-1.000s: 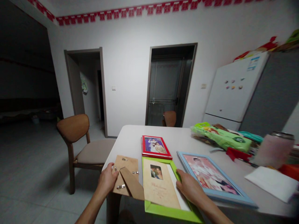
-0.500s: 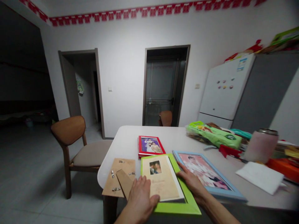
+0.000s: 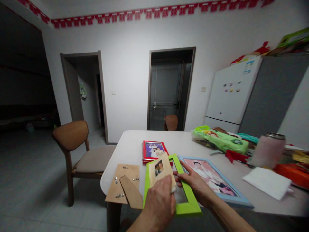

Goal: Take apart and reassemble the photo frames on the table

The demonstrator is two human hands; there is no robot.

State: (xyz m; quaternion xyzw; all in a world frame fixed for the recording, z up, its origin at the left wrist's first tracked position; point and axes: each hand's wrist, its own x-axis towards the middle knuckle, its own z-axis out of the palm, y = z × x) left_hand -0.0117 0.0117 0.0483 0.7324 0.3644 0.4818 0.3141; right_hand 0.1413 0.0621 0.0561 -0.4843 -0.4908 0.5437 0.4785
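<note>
A bright green picture frame [image 3: 188,208] is tilted up at the table's near edge. My right hand [image 3: 194,183] grips its right side, thumb along the border. A cream card [image 3: 154,172] with a small photo is lifted at an angle over the frame, and my left hand [image 3: 160,196] is closed on its lower right part. Part of the frame's opening shows to the right of the card. Left of the frame lies a brown backing board [image 3: 112,190] with metal clips and a stand leg. My left hand and the card hide the frame's lower left part.
Behind the green frame lies a red picture frame [image 3: 165,146]. A light blue picture frame [image 3: 231,182] is at its right. A green package [image 3: 224,140], a pink jar [image 3: 267,149] and white paper [image 3: 266,182] crowd the table's right. A wooden chair [image 3: 72,133] stands at the left.
My left hand has gone from lying on the card to gripping it, and the card has lifted and turned off the frame. The green frame has tilted and shifted slightly left.
</note>
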